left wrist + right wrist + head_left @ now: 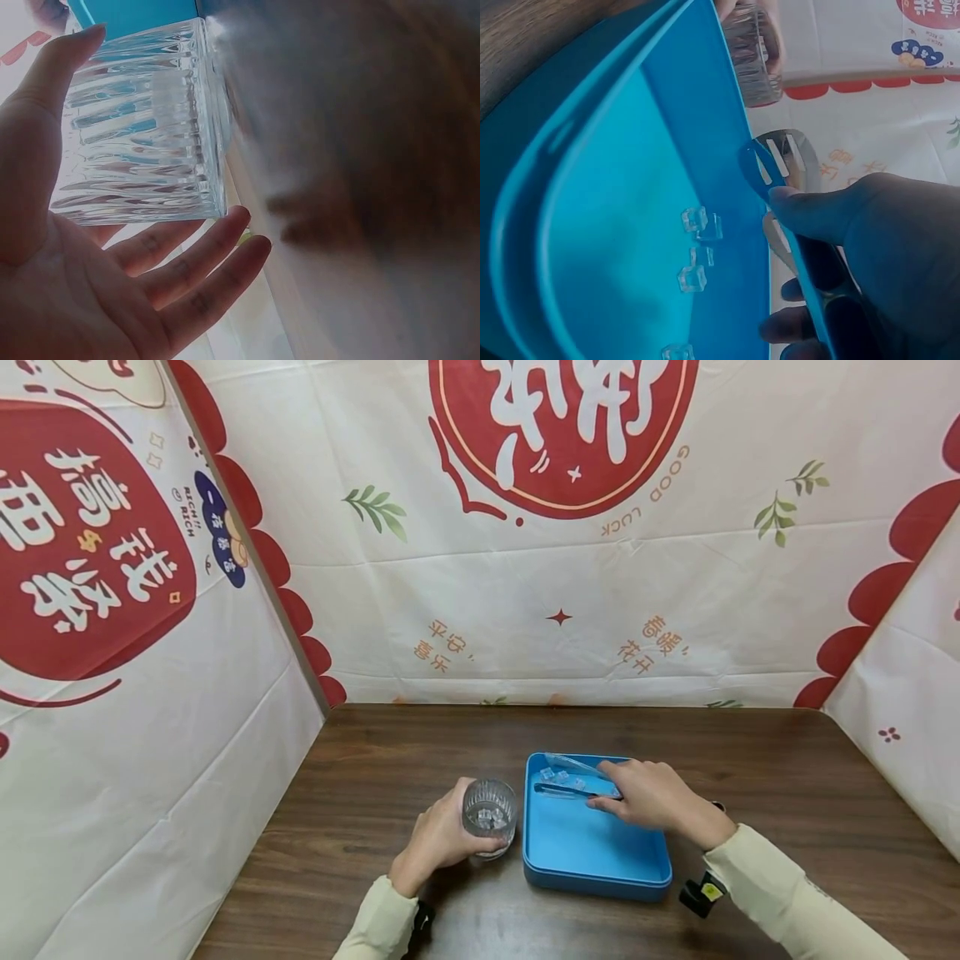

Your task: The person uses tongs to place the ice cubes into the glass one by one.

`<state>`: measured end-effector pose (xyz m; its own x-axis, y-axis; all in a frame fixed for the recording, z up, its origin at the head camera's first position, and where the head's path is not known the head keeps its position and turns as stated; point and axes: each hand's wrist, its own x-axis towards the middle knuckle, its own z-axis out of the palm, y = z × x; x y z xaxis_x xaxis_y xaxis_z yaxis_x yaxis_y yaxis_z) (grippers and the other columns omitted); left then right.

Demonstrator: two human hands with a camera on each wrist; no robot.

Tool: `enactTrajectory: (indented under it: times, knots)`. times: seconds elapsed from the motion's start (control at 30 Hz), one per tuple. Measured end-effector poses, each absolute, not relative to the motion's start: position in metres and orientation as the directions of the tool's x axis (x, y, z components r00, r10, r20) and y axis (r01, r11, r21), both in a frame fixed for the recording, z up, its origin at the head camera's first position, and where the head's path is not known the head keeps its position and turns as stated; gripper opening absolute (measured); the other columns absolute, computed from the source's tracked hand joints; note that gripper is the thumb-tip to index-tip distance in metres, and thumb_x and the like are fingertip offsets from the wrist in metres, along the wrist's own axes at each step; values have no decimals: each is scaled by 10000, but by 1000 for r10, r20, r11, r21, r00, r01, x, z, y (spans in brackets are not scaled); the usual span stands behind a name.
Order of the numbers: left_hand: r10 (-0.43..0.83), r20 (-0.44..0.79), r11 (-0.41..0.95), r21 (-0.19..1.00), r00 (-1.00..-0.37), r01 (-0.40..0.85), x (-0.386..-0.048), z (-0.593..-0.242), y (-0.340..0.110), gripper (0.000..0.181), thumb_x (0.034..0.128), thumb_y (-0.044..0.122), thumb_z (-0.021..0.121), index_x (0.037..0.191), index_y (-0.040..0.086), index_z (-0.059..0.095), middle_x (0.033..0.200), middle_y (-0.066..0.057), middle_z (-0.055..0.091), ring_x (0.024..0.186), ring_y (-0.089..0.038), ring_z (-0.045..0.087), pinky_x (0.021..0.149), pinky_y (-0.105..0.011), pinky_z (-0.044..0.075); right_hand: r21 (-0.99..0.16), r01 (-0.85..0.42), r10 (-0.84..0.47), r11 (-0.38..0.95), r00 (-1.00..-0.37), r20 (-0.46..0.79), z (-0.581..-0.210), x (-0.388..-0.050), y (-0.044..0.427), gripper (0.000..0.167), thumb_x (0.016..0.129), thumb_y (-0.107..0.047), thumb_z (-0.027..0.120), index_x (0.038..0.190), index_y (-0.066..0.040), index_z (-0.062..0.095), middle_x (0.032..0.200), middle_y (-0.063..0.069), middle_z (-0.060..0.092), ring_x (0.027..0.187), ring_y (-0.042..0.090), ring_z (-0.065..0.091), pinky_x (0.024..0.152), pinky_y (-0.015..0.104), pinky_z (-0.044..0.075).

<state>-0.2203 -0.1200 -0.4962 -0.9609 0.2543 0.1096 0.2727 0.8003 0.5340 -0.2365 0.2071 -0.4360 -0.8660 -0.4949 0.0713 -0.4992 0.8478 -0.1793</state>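
Observation:
My left hand [441, 831] holds a clear ribbed glass [142, 135] at the left side of the blue tray, thumb on one side and fingers around the other. Several clear cubes [491, 818] lie inside the glass. Over the far part of the tray [592, 852], my right hand [651, 793] grips metal tongs [791, 154] with slotted ends. The tongs' arms stand apart and nothing shows between their tips. A few loose clear cubes [692, 279] lie on the tray floor along its far side, close to the tongs.
Tray and glass stand on a dark wood-grain table [390, 752]. White printed cloth [555, 585] hangs behind the table and along both sides. The tray's raised wall [592, 883] runs all round it. Each wrist wears a dark strap with a small device [702, 893].

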Motion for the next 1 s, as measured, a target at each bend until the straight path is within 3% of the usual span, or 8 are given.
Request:
enactTrajectory:
  times: [0.1,0.3,1.0]
  knots:
    - [250,107,801,535,-962,268,-220,-497,-120,873,622,584,865,1306,205,477,1134,12,646,963,-193,640,748,-439,510,-157,-500,-498,852,-866,56,-439,-237,207,621,885,-482,691,1259,8,618,1081,169,710,946,331,697,721,452,572]
    - [241,91,802,543,-966,251,-221,-498,-120,887,620,600,859,1318,212,472,1142,12,641,964,-195,634,757,-446,509,-119,-499,-502,858,-865,6,-440,-237,205,612,888,-470,689,1258,13,619,1102,188,702,992,358,684,745,476,566]
    - [259,96,802,533,-961,270,-223,-496,-119,872,622,605,855,1300,199,488,1119,22,648,938,-180,641,728,-414,512,-117,-490,-500,864,-863,-78,-444,-246,198,555,866,-483,708,1176,-25,655,906,83,707,767,227,662,639,400,547]
